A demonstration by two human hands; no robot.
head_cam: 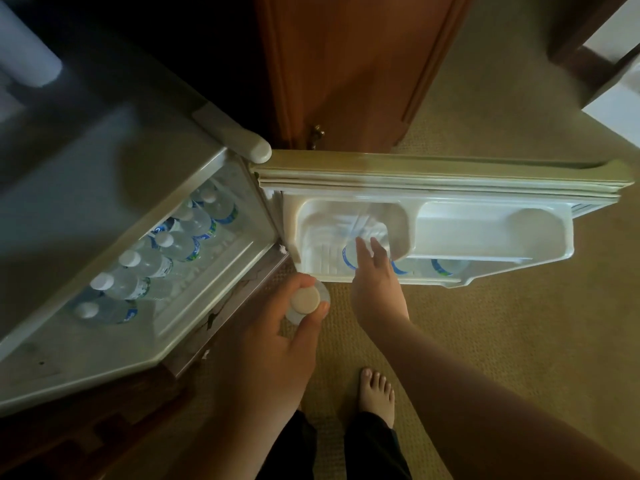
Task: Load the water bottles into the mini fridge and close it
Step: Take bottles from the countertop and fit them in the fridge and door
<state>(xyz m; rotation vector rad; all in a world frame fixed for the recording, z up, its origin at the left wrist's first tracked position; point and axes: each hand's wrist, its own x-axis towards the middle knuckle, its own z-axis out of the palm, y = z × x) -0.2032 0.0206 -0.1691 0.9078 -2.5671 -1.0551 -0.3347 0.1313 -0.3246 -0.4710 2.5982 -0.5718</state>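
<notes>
The mini fridge (104, 216) stands at the left with its door (433, 181) swung open to the right. Several clear water bottles with white caps and blue labels (180, 245) lie in a row inside the fridge. My right hand (375, 275) reaches down into the door's lower shelf (398, 280) and is shut on a water bottle (349, 254) standing there. Two more bottles (446, 266) stand further right in that shelf. My left hand (284, 327) holds another bottle (306, 301) upright by its neck, white cap up, just in front of the fridge opening.
A wooden cabinet door (346, 71) stands behind the fridge door. Beige carpet (485, 341) covers the floor. My bare foot (375, 393) and dark trouser legs are below my hands. The door's upper tray (485, 230) holds nothing. A white edge (620, 112) shows at far right.
</notes>
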